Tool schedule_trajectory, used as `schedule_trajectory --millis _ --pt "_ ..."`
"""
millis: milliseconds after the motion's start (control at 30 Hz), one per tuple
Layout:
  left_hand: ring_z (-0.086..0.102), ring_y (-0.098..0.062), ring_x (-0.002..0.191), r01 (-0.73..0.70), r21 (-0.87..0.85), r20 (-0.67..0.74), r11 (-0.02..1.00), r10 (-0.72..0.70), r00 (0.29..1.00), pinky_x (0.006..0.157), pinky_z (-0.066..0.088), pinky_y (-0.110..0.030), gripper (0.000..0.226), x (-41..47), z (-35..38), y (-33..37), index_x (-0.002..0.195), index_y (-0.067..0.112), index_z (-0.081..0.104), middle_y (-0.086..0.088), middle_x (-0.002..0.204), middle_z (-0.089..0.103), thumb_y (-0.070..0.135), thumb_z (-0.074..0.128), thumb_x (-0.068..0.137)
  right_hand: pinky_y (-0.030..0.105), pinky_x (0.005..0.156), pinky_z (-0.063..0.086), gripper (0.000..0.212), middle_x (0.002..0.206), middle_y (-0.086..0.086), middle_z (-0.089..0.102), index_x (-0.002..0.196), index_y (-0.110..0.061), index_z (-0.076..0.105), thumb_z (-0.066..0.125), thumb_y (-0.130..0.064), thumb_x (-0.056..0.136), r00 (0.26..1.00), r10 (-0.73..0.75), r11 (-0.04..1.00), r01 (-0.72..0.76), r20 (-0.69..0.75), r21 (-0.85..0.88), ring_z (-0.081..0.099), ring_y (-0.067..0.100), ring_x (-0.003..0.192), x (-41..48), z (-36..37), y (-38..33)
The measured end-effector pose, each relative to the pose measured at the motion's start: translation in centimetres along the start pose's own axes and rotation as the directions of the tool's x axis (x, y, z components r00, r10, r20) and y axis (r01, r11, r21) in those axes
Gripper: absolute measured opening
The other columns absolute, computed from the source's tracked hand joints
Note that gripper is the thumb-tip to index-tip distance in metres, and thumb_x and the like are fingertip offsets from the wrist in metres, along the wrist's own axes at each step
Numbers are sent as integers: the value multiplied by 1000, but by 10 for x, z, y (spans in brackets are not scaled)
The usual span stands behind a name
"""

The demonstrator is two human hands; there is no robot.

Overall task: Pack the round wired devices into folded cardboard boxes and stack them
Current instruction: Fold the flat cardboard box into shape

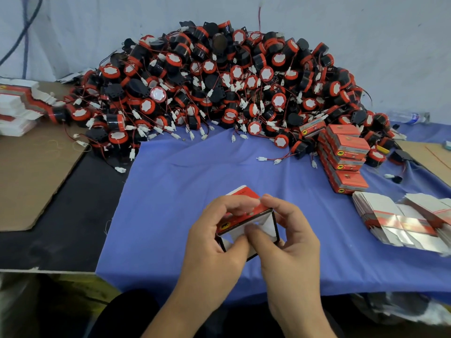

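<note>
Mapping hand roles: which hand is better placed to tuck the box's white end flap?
Probably right: the right hand has its thumb on the white flap, while the left hand grips the box from the side.

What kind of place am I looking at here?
Probably a small hand-packing workshop: a big heap of round wired devices, a stack of packed red boxes, and bundles of flat cartons beside them.

Red-and-white box (pixel 246 215); black-and-red devices (pixel 219 81), white plugs; blue cloth (pixel 195 172); brown cardboard (pixel 31 172).
</note>
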State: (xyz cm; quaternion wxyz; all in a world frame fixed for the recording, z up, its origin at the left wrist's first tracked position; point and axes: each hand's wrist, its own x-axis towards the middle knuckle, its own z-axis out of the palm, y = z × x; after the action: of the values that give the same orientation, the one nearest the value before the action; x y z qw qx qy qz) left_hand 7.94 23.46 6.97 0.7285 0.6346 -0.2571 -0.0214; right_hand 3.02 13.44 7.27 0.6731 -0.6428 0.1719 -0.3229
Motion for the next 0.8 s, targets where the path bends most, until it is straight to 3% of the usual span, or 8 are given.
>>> schedule_trajectory --millis 133,233,300,367,433,533,667,800 --pt "69 -11 104 18 -33 -9 999 -18 1000 83 57 -22 42 5 -9 3 111 40 69 12 113 73 8 70 83 13 80 55 58 118 -11 73 119 -26 71 71 17 81 994 112 967 -103 -22 235 65 -3 116 0 -2 -3" --pt "69 -11 105 36 -166 -84 985 -50 995 87 57 -26 40 7 -11 -2 112 38 70 8 116 73 8 68 85 28 97 55 62 130 -10 67 123 -33 69 84 -9 67 967 254 914 -237 -11 329 59 3 129 -2 -3 -7" --pt "69 -13 110 46 -238 -136 970 -81 987 87 56 -26 37 5 -7 -3 111 36 71 5 116 73 9 66 86 37 97 57 73 132 7 67 128 -27 65 86 -18 59 923 372 830 -379 100 409 66 18 123 -3 -3 -9" --pt "69 -12 110 46 -246 -174 968 -91 981 84 57 -25 34 2 -2 -3 110 37 72 6 114 74 12 65 88 37 90 61 78 125 18 71 135 -21 57 90 -7 66 873 410 747 -487 263 453 70 27 116 -6 -1 -9" --pt "70 -11 104 20 -198 -189 980 -59 980 80 56 -20 30 -2 1 -1 109 39 72 8 111 74 17 64 90 34 89 61 78 120 21 73 139 -20 52 83 1 70 856 412 741 -514 313 433 71 30 114 -6 -2 -9" --pt "70 -14 101 -3 -104 -159 995 -13 987 79 55 -19 23 -4 1 3 109 40 70 8 112 73 25 59 96 34 86 61 81 115 23 74 141 -23 50 79 5 71 871 393 766 -487 293 420 73 30 106 -5 -4 -9" --pt "70 -12 102 -28 -10 -142 1000 26 990 81 53 -17 25 -6 -2 2 110 40 70 9 114 72 25 54 99 49 101 51 72 110 21 75 138 -34 53 71 -5 74 894 379 798 -446 238 406 71 31 100 -5 -5 -9" --pt "64 -18 116 -189 292 -83 938 222 972 91 51 -22 29 -14 5 -4 119 43 63 14 127 65 22 52 104 44 88 54 57 110 17 77 132 -31 56 58 7 90 921 375 867 -389 108 310 72 26 89 -7 -1 -4"
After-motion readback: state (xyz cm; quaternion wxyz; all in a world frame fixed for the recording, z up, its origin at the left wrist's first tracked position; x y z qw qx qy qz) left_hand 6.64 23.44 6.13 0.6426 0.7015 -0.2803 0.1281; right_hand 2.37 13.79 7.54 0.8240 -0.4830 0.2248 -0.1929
